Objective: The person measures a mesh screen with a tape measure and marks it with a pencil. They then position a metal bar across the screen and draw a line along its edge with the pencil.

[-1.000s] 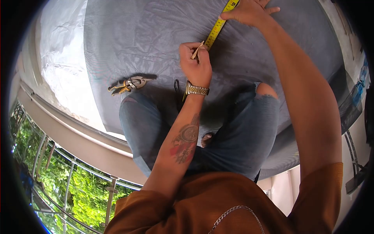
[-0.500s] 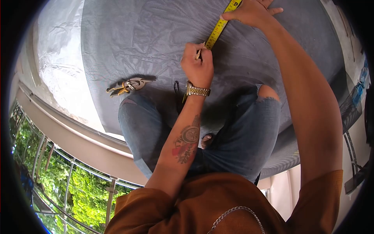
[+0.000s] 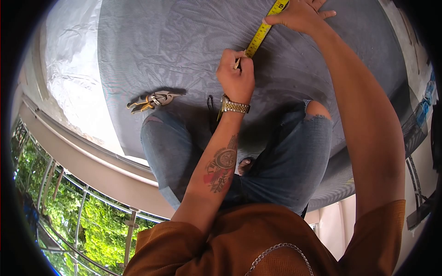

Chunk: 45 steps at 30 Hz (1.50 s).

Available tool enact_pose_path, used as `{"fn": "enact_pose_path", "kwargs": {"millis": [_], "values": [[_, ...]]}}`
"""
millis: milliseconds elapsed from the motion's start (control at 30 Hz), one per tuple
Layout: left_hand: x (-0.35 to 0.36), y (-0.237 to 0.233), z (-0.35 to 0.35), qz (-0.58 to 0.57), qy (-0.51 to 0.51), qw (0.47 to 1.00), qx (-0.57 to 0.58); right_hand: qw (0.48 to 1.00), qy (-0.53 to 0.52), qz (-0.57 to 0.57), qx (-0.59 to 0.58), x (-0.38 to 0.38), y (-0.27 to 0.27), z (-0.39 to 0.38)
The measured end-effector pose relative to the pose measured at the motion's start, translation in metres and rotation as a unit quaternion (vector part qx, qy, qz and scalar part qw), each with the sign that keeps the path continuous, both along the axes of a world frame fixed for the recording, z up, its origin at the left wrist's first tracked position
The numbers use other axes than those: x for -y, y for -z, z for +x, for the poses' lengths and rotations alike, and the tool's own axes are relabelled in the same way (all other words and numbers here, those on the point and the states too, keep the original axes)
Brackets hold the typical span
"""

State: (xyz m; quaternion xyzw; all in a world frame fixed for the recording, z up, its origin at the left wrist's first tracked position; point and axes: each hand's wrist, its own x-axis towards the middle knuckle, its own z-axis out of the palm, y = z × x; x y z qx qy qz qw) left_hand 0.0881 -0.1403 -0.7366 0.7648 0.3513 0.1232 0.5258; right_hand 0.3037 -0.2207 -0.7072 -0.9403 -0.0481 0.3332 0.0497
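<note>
A yellow tape measure blade [image 3: 261,34] lies slanted across dark grey mesh sheeting [image 3: 184,50], running out of the top of view. My left hand [image 3: 235,76], wearing a watch, is closed at the blade's lower end around a thin pencil [image 3: 237,63], mostly hidden by the fingers. At the upper part of the blade, my right hand [image 3: 299,16] lies with its thumb against the blade's edge and its other fingers spread on the sheeting. Left of my knees rest metal snips [image 3: 156,99] with yellow and black handles.
A black cord loop [image 3: 210,103] lies beside my left wrist. Shiny plastic film [image 3: 71,69] shows at the left, past the mesh edge. Below it runs a ledge [image 3: 87,154], with metal railing and greenery beyond. Blue material [image 3: 428,99] sits at the far right.
The view has shifted very slightly, so everything sits a few pixels to the right. Both hands keep their places along the tape blade.
</note>
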Motion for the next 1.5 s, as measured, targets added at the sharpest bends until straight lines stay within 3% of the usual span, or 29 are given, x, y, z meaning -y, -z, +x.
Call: {"fn": "enact_pose_path", "kwargs": {"millis": [667,733,867,1367,1500], "values": [[-0.0007,-0.0021,0.0019,-0.003,-0.035,0.999,0.007,1.0,0.0,0.011,0.007,0.0024,0.0023,-0.0011],[-0.0012,-0.0007,0.0018,0.044,-0.012,0.999,0.018,1.0,0.002,0.013,0.01,0.0023,0.0036,-0.0015],[0.0008,-0.0067,0.0013,0.031,0.014,0.999,-0.009,1.0,0.003,0.009,0.009,0.0013,0.004,-0.0013],[-0.0024,-0.0037,0.003,0.005,-0.046,0.999,0.008,1.0,0.003,0.012,0.008,0.0009,-0.0002,-0.0012],[-0.0028,-0.0051,0.0004,0.046,0.008,0.999,-0.008,1.0,0.004,0.018,0.006,0.0007,0.0002,-0.0014]]}}
